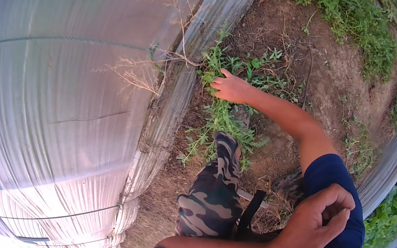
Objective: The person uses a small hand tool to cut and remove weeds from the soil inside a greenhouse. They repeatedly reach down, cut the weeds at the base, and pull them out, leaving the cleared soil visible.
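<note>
My right hand (232,88) reaches into leafy green weeds (215,59) at the foot of a plastic-covered greenhouse wall. Its thumb points up and its other fingers rest among the stems; whether they close on any is hidden. Long leafy stems (226,117) spread below this hand, down to my camouflage-covered foot. My left hand (314,218) is near the bottom right, in front of my dark blue sleeve, well apart from the weeds. Its fingers are curled, with the thumb close to the index finger, and nothing shows in them.
Plastic sheeting (63,106) fills the left, crossed by a twisted rope (64,38). Dry branched stalks (181,29) stick out near its folded lower edge (167,121). Brown soil (331,75) lies to the right, with more green weeds (357,21) beyond. A black strap (251,209) is beside my camouflage-covered knee.
</note>
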`<state>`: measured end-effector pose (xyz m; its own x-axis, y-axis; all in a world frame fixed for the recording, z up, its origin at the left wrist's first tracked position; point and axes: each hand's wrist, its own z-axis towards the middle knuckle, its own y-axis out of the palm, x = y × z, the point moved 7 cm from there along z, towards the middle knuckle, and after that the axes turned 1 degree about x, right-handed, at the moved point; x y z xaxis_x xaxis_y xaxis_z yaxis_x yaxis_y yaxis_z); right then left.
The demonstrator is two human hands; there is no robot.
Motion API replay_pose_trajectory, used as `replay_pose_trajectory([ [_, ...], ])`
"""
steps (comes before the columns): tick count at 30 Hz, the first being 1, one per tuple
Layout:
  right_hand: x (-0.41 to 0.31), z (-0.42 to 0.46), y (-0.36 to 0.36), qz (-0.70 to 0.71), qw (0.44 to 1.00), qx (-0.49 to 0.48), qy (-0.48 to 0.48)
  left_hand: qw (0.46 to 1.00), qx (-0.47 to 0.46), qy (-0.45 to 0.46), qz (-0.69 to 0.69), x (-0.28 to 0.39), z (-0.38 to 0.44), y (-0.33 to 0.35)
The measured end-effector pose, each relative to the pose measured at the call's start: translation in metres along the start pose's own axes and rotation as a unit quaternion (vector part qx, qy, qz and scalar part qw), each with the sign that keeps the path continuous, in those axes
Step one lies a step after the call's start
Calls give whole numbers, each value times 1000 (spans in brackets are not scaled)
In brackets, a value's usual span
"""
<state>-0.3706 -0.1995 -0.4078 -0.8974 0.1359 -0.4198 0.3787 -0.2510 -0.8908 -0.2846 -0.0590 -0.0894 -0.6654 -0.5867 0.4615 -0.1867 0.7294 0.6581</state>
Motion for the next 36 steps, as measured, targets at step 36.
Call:
replay_pose_trajectory([
  [36, 58, 38, 2, 225, 901, -34, 370, 989, -135, -45, -35, -8, -10, 24],
])
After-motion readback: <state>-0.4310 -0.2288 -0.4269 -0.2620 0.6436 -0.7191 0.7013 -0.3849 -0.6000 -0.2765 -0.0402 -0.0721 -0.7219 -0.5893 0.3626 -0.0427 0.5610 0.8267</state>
